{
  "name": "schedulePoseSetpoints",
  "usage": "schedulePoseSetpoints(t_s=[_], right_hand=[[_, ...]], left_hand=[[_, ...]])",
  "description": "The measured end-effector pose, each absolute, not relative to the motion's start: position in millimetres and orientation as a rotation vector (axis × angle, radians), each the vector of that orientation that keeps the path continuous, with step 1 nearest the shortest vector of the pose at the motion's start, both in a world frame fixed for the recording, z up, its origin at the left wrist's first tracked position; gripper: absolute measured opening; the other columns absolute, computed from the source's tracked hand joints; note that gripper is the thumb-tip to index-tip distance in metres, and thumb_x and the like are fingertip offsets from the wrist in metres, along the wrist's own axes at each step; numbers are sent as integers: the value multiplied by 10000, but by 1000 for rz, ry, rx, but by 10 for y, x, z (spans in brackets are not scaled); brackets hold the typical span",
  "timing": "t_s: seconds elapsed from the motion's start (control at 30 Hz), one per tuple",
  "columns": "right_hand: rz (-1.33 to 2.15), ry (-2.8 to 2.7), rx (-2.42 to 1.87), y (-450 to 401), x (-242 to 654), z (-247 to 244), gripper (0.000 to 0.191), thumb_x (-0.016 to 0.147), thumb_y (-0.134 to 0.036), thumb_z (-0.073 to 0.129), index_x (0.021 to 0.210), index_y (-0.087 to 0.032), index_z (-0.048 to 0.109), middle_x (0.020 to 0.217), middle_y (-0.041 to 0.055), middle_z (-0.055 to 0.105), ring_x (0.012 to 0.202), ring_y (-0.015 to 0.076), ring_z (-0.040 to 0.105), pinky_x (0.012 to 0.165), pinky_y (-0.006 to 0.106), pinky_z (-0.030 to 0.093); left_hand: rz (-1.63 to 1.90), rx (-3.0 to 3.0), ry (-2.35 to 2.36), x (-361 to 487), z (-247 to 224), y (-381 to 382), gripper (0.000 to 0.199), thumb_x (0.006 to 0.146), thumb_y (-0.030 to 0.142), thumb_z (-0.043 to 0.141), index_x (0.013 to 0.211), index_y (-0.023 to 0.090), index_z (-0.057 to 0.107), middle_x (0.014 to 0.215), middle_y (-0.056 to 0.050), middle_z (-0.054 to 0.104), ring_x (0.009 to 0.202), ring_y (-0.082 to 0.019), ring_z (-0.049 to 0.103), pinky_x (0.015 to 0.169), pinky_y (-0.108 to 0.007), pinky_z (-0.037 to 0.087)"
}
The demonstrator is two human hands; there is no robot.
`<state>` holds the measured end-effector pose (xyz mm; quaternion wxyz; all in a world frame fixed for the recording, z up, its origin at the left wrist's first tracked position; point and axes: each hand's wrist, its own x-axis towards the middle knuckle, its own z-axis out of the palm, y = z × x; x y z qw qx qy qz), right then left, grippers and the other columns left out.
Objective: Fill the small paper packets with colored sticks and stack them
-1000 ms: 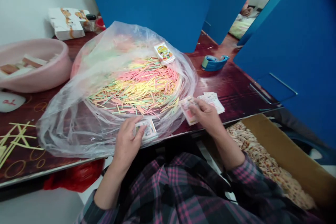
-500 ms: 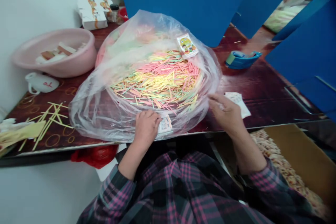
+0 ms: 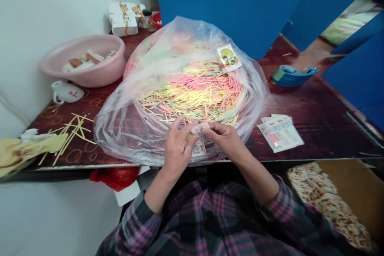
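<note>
There go the left hand [image 3: 177, 150] and right hand [image 3: 223, 140], both pinching one paper slip [image 3: 199, 129] over the plastic bag [image 3: 120, 136], close to the table's [image 3: 318, 128] front edge; one stack of slips [image 3: 280, 133] sits off right with open tabletop around it.

No wording can be read. The printed slips [image 3: 280, 133] on the counter [image 3: 333, 136] and the slip [image 3: 199, 129] pinched by the right hand [image 3: 224, 139] bear print too small to read. The cartoon card [image 3: 228, 58] and the white mug's [image 3: 66, 92] red mark remain illegible.

Tiny, unreadable print on paper slip [image 3: 199, 147]
</note>
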<state>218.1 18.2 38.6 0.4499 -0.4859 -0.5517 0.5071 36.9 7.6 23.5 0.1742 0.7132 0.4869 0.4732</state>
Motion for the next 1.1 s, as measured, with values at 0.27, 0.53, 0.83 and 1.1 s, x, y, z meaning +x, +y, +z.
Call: schedulePoseSetpoints(t_s=[0.27,0.53,0.83,1.1], right_hand=[[1454,-1074,-1099,137,2215,386,309,712,-438,823,924,-223,757,870,0,732,776,151,625,775,301,498],[1167,-1238,-1283,128,2177,318,409,777,-577,686,634,-201,613,586,-33,503,589,121,424,585,267,379],[900,-1621,-1244,183,2275,365,596,921,-663,460,528,-215,448,528,-27,400,538,121,394,525,257,341],[283,-1718,-1617,979,3068,525,315,947,-303,506,1117,-198,750,1133,98,781,1059,247,713,966,383,522]], left_hand=[[1131,1013,1065,527,374,150,562,770,320,779,1289,218,589,805,35,629,674,-107,587,665,-223,479],[1146,1093,1154,555,349,131,329,806,353,737,1088,201,667,730,42,622,625,-97,534,619,-212,432],[1075,1803,1118,531,424,261,146,901,320,666,850,219,758,932,-58,718,935,-198,654,898,-339,508],[1130,1782,1189,532,381,242,180,911,317,635,796,199,708,818,-31,697,804,-170,651,779,-294,498]])
